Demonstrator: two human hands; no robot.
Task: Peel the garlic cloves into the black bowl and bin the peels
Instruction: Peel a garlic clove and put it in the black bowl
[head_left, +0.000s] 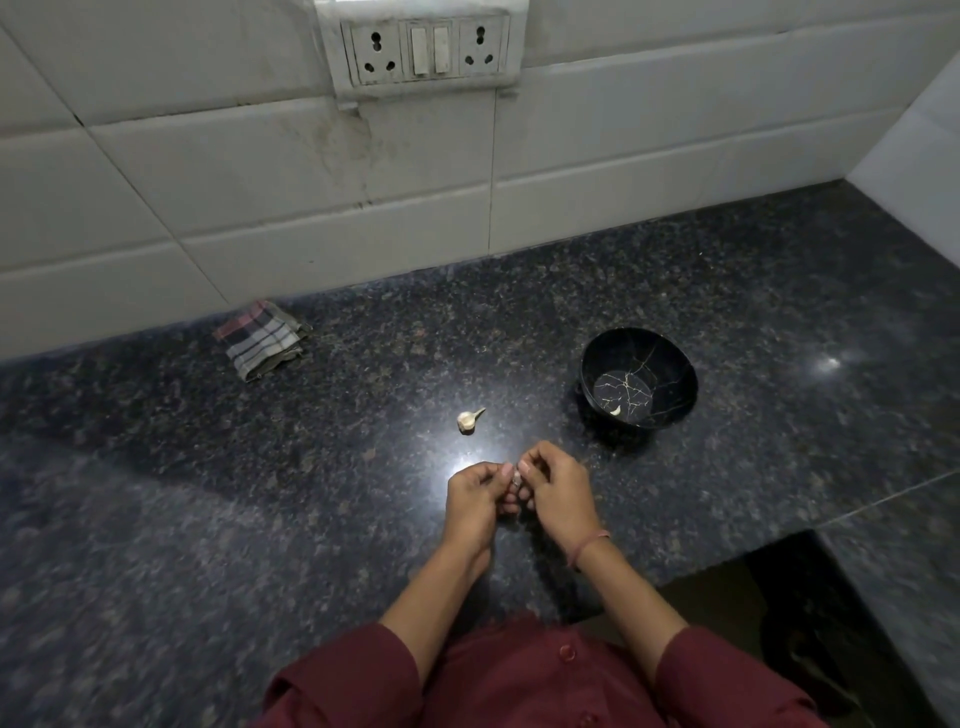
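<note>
Pinching a small garlic clove (516, 478) between them, the left hand (475, 499) and the right hand (556, 493) hold it low over the dark counter (311, 493), the fingers of both curled in around it. The clove is mostly hidden, so I cannot tell how much skin is on it. A slip looks like the main risk: the clove is small and probably slick once bare, and a hard pull could shoot it onto the counter or off the near edge. The black bowl (675, 374) stands well apart to the right with one peeled clove (615, 410) in it, so the carry across is another chance to drop it. Thin flakes of skin could fall on the speckled stone and go unnoticed. No bin shows, so they may get left behind. One unpeeled clove (470, 420) lies just beyond the hands, where a careless wrist could knock it away.
</note>
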